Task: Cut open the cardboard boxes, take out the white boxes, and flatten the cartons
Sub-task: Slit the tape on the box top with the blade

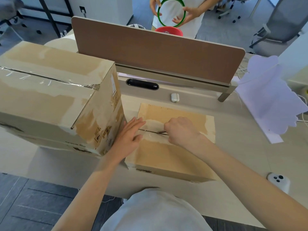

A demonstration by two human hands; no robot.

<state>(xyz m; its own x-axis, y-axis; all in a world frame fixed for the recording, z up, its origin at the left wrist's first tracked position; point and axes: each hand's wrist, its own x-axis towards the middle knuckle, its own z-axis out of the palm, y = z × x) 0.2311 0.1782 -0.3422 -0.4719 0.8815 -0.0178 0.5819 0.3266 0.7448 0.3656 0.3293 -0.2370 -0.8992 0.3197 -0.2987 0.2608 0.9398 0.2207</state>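
A small flat cardboard box [168,155] lies on the desk in front of me, its top seam taped. My right hand [181,130] is closed around a thin blade [160,132] whose tip sits in the seam near the middle. My left hand [129,135] rests flat with fingers spread on the box's left side, beside the seam. A large taped cardboard box [55,97] stands to the left, touching the small one. No white boxes are visible.
A brown divider panel [158,54] runs across the back of the desk [241,164]. An earbud case [174,97] lies behind the small box, a white phone [278,180] at the front right, white paper sheets [266,100] at the right. A person holding a green hoop [171,12] stands beyond the divider.
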